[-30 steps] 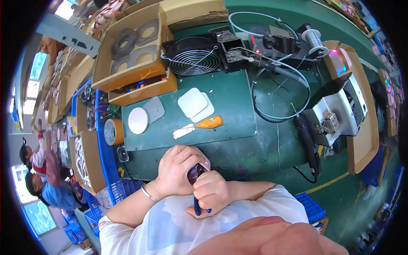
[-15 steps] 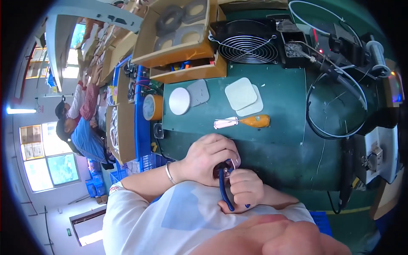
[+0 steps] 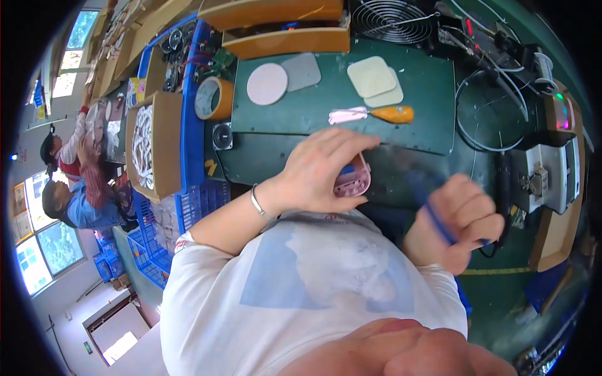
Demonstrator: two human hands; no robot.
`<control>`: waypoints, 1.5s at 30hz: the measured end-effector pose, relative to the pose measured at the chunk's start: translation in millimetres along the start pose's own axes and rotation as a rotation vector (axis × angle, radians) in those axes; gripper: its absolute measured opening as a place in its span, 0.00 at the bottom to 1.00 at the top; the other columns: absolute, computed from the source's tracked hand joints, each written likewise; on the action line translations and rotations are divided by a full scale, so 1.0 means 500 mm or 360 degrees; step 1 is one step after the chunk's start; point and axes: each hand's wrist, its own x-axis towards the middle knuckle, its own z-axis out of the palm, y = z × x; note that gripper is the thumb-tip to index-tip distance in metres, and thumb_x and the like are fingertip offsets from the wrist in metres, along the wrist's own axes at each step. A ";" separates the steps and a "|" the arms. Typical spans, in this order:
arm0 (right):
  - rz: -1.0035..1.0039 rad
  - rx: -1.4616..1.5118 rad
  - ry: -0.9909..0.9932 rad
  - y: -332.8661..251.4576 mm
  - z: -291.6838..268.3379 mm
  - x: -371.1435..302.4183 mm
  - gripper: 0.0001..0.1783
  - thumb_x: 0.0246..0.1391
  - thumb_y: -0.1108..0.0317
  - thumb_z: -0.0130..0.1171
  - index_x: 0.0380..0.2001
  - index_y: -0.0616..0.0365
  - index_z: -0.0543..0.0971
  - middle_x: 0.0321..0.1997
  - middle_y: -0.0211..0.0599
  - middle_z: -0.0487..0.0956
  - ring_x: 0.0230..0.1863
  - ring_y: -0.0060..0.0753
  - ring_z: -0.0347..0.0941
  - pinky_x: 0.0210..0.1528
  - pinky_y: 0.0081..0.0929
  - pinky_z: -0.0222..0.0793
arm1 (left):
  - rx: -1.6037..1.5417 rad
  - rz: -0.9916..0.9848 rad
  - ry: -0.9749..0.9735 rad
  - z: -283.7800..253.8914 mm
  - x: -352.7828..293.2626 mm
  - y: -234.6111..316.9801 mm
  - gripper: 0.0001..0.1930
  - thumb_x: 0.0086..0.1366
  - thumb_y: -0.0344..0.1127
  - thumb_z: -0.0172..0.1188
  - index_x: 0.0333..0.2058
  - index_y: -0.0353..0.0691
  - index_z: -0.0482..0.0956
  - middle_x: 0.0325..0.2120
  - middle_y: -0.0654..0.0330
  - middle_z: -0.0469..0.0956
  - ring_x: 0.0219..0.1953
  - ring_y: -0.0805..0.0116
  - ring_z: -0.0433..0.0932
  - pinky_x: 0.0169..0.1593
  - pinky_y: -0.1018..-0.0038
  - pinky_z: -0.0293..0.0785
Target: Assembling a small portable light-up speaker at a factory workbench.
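My left hand (image 3: 311, 170) curls around a small pink plastic casing (image 3: 355, 185), its open side facing up and something blue inside. Off to the right, my right hand (image 3: 463, 216) grips blue-handled pliers (image 3: 441, 222); motion smears their jaws. Beyond my hands lies a screwdriver (image 3: 394, 114) with an orange handle, its shaft over a small pale pink part (image 3: 348, 116). A round pinkish disc (image 3: 267, 84) overlaps a grey rounded square (image 3: 305, 72). Two pale rounded squares (image 3: 371, 76) overlap to the right of them.
A tape roll (image 3: 221, 99) and small speaker (image 3: 222, 136) stand at left, beside a blue crate and a cardboard box (image 3: 164, 147) of white parts. A fan grille (image 3: 392, 20), coiled cable (image 3: 463, 119) and grey metal device (image 3: 544, 172) line the far and right sides. Two people work at left.
My right hand has pulled the pliers away from the pink casing, to the right. My left hand keeps the casing, now more exposed. The whole view has shifted.
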 end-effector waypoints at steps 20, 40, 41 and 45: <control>0.0548 -0.1695 -0.1047 -0.002 0.049 -0.151 0.57 0.33 0.60 0.82 0.65 0.63 0.60 0.65 0.51 0.65 0.66 0.52 0.64 0.69 0.44 0.58 | 0.0363 -0.0179 0.0391 -0.019 -0.098 0.005 0.12 0.55 0.36 0.70 0.35 0.36 0.83 0.48 0.49 0.77 0.51 0.50 0.75 0.53 0.59 0.72; 0.0226 -0.1710 -0.0676 0.089 0.074 -0.236 0.57 0.31 0.64 0.82 0.64 0.59 0.59 0.63 0.52 0.66 0.62 0.55 0.65 0.61 0.45 0.66 | 0.0664 -0.0121 0.0007 -0.014 -0.071 0.019 0.10 0.54 0.32 0.67 0.35 0.35 0.81 0.45 0.52 0.81 0.52 0.55 0.76 0.58 0.59 0.68; 0.0223 -0.1712 -0.0673 0.093 0.074 -0.238 0.57 0.31 0.64 0.82 0.64 0.59 0.59 0.63 0.52 0.66 0.62 0.55 0.65 0.61 0.45 0.66 | 0.0519 -0.0026 0.0233 -0.010 -0.069 0.017 0.09 0.56 0.31 0.66 0.35 0.35 0.80 0.44 0.52 0.81 0.50 0.54 0.77 0.56 0.60 0.71; 0.0302 -0.1653 -0.0652 0.097 0.068 -0.237 0.57 0.34 0.63 0.81 0.65 0.59 0.57 0.64 0.52 0.64 0.63 0.54 0.65 0.63 0.45 0.65 | -0.0300 -0.0136 0.0426 -0.038 -0.073 0.048 0.05 0.67 0.29 0.60 0.34 0.33 0.75 0.41 0.49 0.82 0.41 0.56 0.83 0.48 0.67 0.78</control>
